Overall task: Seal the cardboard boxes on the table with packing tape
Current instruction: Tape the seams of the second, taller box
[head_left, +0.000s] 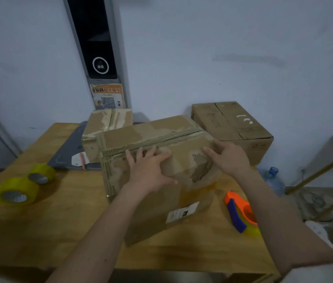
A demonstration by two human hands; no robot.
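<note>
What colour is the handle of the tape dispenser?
Blue, on an orange dispenser; it shows in the head view.

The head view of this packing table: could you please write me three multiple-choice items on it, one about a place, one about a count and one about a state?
1. Where does the tape dispenser lie?
A. On the table right of the big box
B. On top of the big box
C. Between the two tape rolls

2. How many loose tape rolls lie on the left of the table?
A. One
B. Two
C. Four

3. What are the hands doing?
A. Both holding the dispenser
B. Both resting flat on the table
C. Both pressing on the big box

Answers:
1 A: the orange and blue tape dispenser lies on the table, right of the big box.
2 B: one tape roll and a second tape roll lie side by side.
3 C: the left hand and right hand lie spread on the box top, holding no tool.
</note>
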